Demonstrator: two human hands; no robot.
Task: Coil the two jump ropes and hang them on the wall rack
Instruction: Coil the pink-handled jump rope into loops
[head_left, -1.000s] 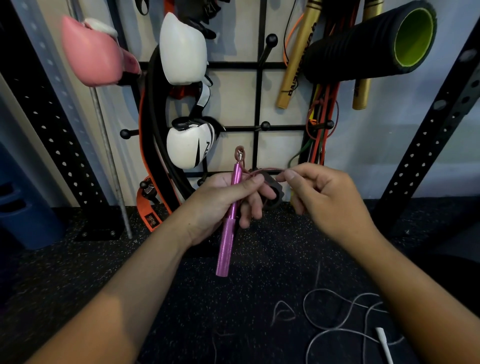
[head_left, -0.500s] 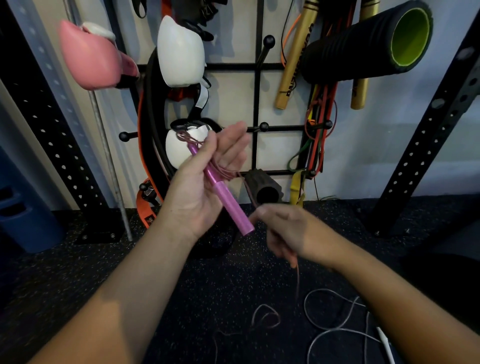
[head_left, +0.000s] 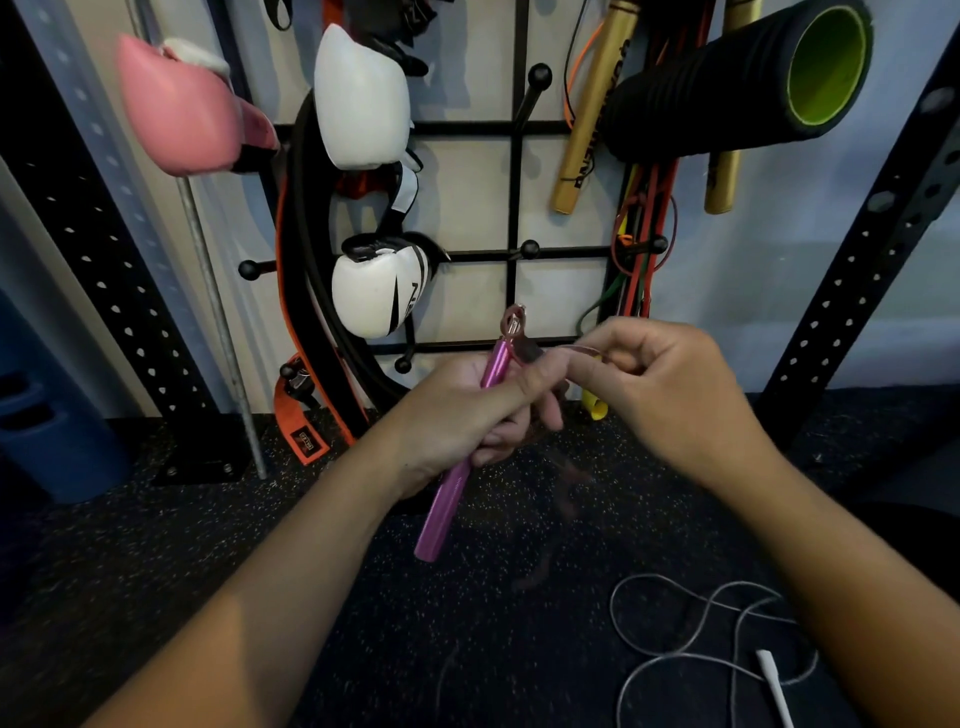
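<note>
My left hand (head_left: 462, 415) grips the pink metal handle (head_left: 449, 499) of a jump rope, held nearly upright with its swivel end up. Thin pinkish cord (head_left: 569, 470) hangs in blurred loops below my fingers. My right hand (head_left: 660, 384) pinches a strand of that cord just right of the handle's top. The second jump rope (head_left: 691, 631), a pale cord with a white handle (head_left: 774, 680), lies tangled on the dark floor at lower right. The black wall rack (head_left: 514, 192) of grid bars and ball-tipped pegs stands straight ahead.
White boxing gloves (head_left: 363, 104), a pink glove (head_left: 182, 109), a black foam roller (head_left: 737, 78), gold sticks (head_left: 587, 119), resistance bands (head_left: 644, 234) and an orange-black belt (head_left: 311, 322) hang on the rack. Perforated black uprights (head_left: 872, 244) flank it. A blue bin (head_left: 47, 431) sits at far left.
My left hand dropped from a raised, tilted pose and now holds the handle nearly upright. My right hand rose from below to the handle's top, bringing up a strand of cord.
</note>
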